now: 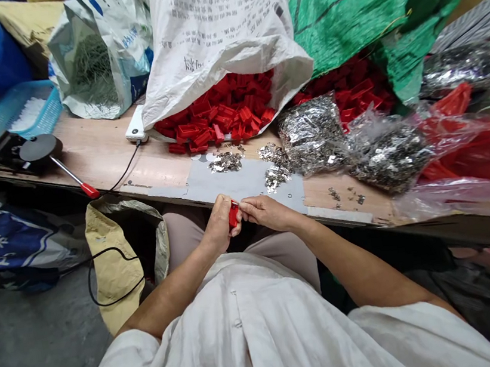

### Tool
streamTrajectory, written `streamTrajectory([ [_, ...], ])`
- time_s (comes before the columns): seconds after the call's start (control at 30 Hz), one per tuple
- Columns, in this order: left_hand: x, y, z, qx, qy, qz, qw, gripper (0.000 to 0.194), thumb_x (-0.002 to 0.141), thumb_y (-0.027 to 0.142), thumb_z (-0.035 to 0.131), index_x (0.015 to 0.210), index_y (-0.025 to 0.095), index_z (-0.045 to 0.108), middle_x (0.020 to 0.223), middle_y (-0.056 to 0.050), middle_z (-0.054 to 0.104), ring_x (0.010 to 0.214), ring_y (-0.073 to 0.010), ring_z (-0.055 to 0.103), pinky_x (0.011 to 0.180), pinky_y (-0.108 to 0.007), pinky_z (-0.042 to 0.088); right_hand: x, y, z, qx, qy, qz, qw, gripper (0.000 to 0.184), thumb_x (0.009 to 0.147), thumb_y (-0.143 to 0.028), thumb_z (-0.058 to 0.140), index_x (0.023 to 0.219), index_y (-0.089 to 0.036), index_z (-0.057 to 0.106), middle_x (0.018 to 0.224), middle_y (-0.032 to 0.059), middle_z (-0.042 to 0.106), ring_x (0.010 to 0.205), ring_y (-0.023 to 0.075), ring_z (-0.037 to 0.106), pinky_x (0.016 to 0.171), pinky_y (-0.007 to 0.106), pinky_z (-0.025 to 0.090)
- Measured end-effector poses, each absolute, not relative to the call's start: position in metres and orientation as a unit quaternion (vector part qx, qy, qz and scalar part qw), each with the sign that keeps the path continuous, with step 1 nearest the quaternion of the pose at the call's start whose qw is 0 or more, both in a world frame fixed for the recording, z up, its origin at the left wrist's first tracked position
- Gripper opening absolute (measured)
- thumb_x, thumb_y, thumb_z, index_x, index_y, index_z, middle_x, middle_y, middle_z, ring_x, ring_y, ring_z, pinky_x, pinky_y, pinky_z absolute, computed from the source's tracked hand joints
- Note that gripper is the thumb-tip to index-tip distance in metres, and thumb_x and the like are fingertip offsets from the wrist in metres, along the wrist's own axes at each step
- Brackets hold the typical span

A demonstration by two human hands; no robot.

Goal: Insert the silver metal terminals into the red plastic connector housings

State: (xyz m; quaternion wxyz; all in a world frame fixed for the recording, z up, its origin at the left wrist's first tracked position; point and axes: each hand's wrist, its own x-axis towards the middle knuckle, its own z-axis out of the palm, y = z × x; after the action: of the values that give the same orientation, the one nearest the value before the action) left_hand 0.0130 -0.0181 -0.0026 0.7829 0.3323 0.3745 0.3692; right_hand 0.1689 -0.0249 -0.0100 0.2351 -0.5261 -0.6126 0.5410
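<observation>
Two hands meet near the centre of the frame, just off the near edge of the table (156, 165). Left hand (221, 223): closed around a small red plastic part (233, 213), which shows between thumb and fingers. Right hand (264, 212): fingertips pinched together at the right side of the red part; whether a small piece sits in the pinch cannot be told.

Table, centre: grey sheet (245, 184) along the near edge, with a small heap of metal pieces (225, 162) at its far side and more loose metal pieces (277, 173) to the right. Upper centre: white woven sack (223, 18), mouth open toward the person, red parts (226, 110) spilling out. Upper right: green sack (361, 5) with further red parts (356, 87) at its mouth. Right of centre: two clear bags of metal pieces, one (313, 132) beside the other (392, 155); red plastic bag (475, 147) at the right edge.

Left side: white power bank-like device (135, 124) with a black cable; black tool with red-tipped lever (42, 149); light blue basket (50, 116). Below the table edge, left of the lap: open yellowish sack (108, 249).
</observation>
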Motion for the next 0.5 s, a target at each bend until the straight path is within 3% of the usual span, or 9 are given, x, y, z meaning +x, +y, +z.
streamTrajectory([
  [0.23, 0.0124, -0.0173, -0.0040, 0.299, 0.364, 0.369, 0.802, 0.036, 0.086, 0.052, 0.053, 0.080, 0.021, 0.037, 0.057, 0.006, 0.051, 0.032, -0.0035, 0.033, 0.033, -0.015, 0.020, 0.1681, -0.0266, -0.0065, -0.515, -0.567, 0.598, 0.237, 0.050, 0.089, -0.063, 0.038, 0.074, -0.018, 0.053, 0.055, -0.0057, 0.038, 0.050, 0.0085, 0.033, 0.049, 0.023, 0.028],
  [0.5, 0.0115, -0.0186, -0.0110, 0.364, 0.382, 0.374, 0.763, 0.033, 0.090, 0.053, 0.048, 0.087, 0.021, 0.042, 0.057, 0.008, 0.049, 0.032, -0.0035, 0.033, 0.032, -0.015, 0.019, 0.1737, -0.0294, -0.0124, -0.538, -0.610, 0.547, 0.199, 0.043, 0.093, -0.051, 0.037, 0.070, -0.019, 0.054, 0.055, -0.0044, 0.043, 0.051, 0.0092, 0.037, 0.052, 0.023, 0.031],
])
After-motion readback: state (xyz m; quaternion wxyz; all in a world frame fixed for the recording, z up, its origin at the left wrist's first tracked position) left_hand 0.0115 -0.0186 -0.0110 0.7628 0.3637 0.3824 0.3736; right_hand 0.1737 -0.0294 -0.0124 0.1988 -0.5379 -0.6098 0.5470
